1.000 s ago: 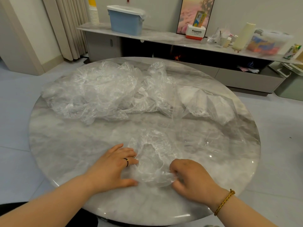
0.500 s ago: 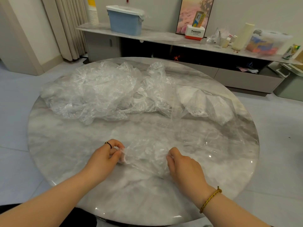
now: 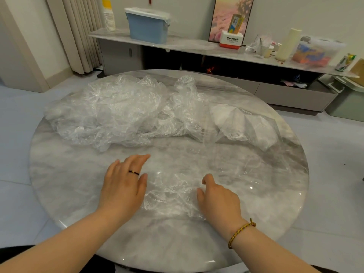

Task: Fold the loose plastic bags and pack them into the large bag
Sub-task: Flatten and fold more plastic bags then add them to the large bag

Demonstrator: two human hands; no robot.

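Observation:
A crumpled clear plastic bag (image 3: 173, 196) lies flat on the round marble table (image 3: 65, 174) near its front edge. My left hand (image 3: 126, 184) rests flat at the bag's left edge, fingers spread, holding nothing. My right hand (image 3: 218, 198) sits on the bag's right edge with fingers curled down; whether it pinches the film is unclear. A heap of loose clear bags (image 3: 110, 111) covers the far left and middle of the table. A large clear bag (image 3: 244, 131) with folded whitish bags inside lies at the far right, its mouth spreading toward the front.
Behind the table runs a low marble-topped cabinet (image 3: 197, 46) with a blue lidded bin (image 3: 146, 26), paper cups, a Panasonic box (image 3: 231, 40), a cream cylinder and a clear storage box. Curtains hang at the back left. Pale floor tiles surround the table.
My left hand, pinched on the bag's left edge half a second ago, has opened and lies flat. The bag has been spread flatter on the table. My right hand shifted slightly right.

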